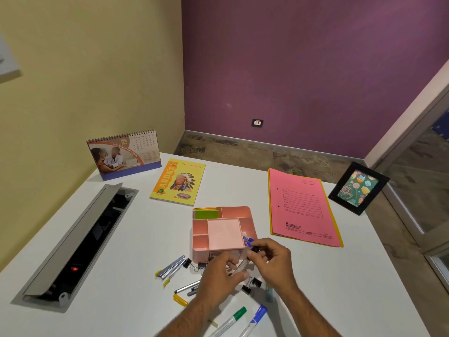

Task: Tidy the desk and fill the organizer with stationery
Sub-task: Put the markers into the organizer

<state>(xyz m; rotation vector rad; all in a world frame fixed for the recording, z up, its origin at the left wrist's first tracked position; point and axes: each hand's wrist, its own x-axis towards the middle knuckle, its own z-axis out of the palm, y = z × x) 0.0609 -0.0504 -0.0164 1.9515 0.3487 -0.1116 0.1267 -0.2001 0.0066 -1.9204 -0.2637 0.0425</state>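
You have even, soft indoor light on the white desk (315,276), faint shadows, wide-angle bending at edges, slightly blurred hands.

The yellow exercise book (178,181) lying flat on the white desk carries the slanted orange word "ARUNS", a small "NEW" burst at its top corner and the number "65" in a green roundel near its lower left. The pink paper file folder (303,207) is printed "Krishna" at its lower left, above smaller lines too fine to read. The black-framed greeting card (358,188) shows cursive lettering only partly legible, and the spiral-bound desk calendar (124,154) has a date grid and curved slogan too small to read.
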